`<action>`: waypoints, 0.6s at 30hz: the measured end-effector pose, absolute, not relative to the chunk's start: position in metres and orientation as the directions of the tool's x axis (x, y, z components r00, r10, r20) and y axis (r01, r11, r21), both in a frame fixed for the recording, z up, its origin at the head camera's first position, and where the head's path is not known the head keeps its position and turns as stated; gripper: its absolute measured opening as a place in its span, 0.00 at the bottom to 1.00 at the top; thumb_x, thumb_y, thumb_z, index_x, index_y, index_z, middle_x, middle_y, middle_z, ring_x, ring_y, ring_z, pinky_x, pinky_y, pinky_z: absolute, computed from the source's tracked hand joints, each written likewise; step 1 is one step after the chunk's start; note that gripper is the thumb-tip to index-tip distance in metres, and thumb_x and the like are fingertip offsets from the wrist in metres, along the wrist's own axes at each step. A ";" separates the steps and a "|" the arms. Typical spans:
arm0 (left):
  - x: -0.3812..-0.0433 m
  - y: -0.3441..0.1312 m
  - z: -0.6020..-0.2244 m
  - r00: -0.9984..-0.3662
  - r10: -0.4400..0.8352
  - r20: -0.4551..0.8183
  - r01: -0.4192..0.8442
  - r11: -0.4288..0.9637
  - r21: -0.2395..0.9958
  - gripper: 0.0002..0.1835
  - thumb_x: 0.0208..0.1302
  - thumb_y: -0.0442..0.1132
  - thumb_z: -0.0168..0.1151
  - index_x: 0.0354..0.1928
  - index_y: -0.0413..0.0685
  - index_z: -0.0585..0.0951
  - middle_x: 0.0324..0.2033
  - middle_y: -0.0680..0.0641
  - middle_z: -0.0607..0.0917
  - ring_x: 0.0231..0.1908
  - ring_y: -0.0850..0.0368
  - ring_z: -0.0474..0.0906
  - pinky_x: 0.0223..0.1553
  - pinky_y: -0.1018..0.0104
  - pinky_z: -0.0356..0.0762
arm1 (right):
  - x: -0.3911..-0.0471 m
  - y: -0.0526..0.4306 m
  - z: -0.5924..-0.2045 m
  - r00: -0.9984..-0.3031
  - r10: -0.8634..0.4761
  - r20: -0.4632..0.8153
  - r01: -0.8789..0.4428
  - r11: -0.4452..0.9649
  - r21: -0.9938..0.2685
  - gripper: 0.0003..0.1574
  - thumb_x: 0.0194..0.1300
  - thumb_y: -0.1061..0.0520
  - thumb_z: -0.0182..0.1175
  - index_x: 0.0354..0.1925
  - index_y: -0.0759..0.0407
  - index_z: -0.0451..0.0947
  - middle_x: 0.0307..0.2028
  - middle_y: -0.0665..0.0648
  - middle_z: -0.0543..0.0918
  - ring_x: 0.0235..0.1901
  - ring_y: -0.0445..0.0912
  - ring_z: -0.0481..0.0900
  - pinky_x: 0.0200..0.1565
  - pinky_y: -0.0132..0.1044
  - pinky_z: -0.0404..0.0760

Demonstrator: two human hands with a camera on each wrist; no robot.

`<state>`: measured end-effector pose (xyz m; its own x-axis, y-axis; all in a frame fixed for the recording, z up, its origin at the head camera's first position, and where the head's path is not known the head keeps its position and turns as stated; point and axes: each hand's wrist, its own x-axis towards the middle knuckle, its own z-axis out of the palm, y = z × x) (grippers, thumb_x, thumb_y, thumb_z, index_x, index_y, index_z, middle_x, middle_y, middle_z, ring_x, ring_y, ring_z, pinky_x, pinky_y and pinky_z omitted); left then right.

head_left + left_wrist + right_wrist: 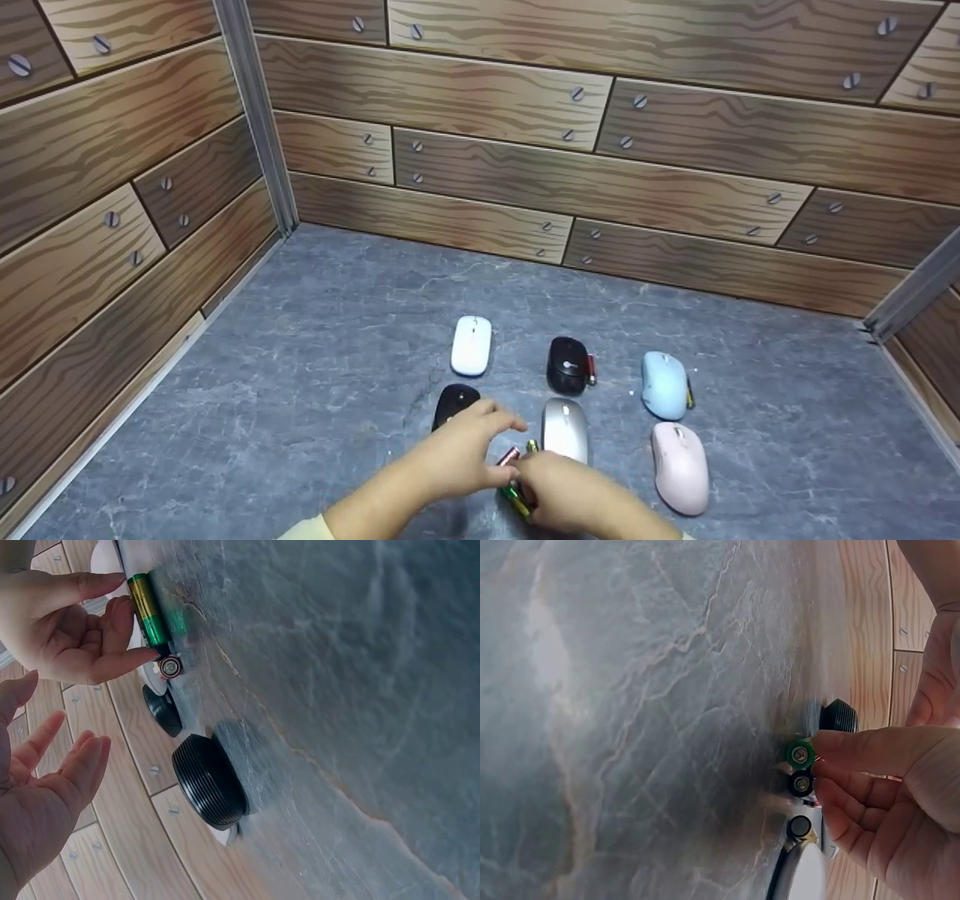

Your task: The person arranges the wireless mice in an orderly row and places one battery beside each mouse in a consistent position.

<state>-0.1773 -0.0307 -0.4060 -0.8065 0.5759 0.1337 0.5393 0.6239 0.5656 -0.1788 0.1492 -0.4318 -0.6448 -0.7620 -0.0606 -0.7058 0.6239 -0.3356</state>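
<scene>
My right hand [562, 491] is low over a small group of batteries, its thumb and fingertips pinching a green-and-gold battery [148, 611] on the grey tabletop. A battery with a dark end [802, 783] lies right beside the green one, at the fingertips. Just beyond, a red battery [509, 455] and a yellow-green battery [532, 445] show partly past the hand. My left hand [465, 450] hovers to the left with fingers spread, holding nothing. It partly covers a black mouse [453, 403]. Beside the right hand lies a silver mouse [565, 429], its near end hidden.
A white mouse [472, 346] and another black mouse [568, 366] lie farther back, the latter with a red battery [592, 369] alongside. To the right are a blue mouse [665, 385], a battery [690, 393] beside it, and a pink mouse [681, 469]. Wood-patterned walls [480, 150] enclose the tabletop.
</scene>
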 end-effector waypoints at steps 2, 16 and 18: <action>-0.177 -0.030 -0.407 -0.806 0.577 0.132 0.538 0.621 0.570 0.24 0.50 0.47 0.68 0.52 0.57 0.76 0.46 0.55 0.74 0.49 0.59 0.71 0.51 0.63 0.71 | -0.177 0.150 -0.431 -0.641 -0.764 -0.070 -0.705 0.623 -0.340 0.13 0.36 0.69 0.62 0.16 0.53 0.69 0.11 0.40 0.64 0.14 0.32 0.60 0.16 0.24 0.60; -0.175 -0.029 -0.409 -0.802 0.574 0.163 0.544 0.590 0.597 0.27 0.45 0.49 0.69 0.50 0.55 0.77 0.45 0.55 0.75 0.48 0.59 0.71 0.52 0.63 0.70 | -0.158 0.150 -0.433 -0.729 -0.652 -0.209 -0.519 0.726 -0.451 0.10 0.42 0.62 0.65 0.28 0.53 0.76 0.15 0.41 0.70 0.15 0.34 0.64 0.16 0.29 0.68; -0.174 -0.029 -0.409 -0.802 0.574 0.164 0.545 0.592 0.593 0.27 0.45 0.49 0.69 0.51 0.55 0.77 0.45 0.54 0.75 0.48 0.59 0.72 0.52 0.62 0.70 | -0.157 0.150 -0.434 -0.734 -0.646 -0.212 -0.517 0.733 -0.443 0.12 0.43 0.57 0.67 0.30 0.54 0.77 0.17 0.42 0.71 0.16 0.34 0.66 0.18 0.29 0.69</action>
<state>-0.1743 -0.0292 -0.4093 -0.8023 0.5738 0.1645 0.5453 0.5924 0.5931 -0.1574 0.1497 -0.4338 -0.7336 -0.6457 -0.2118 -0.5167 0.7325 -0.4432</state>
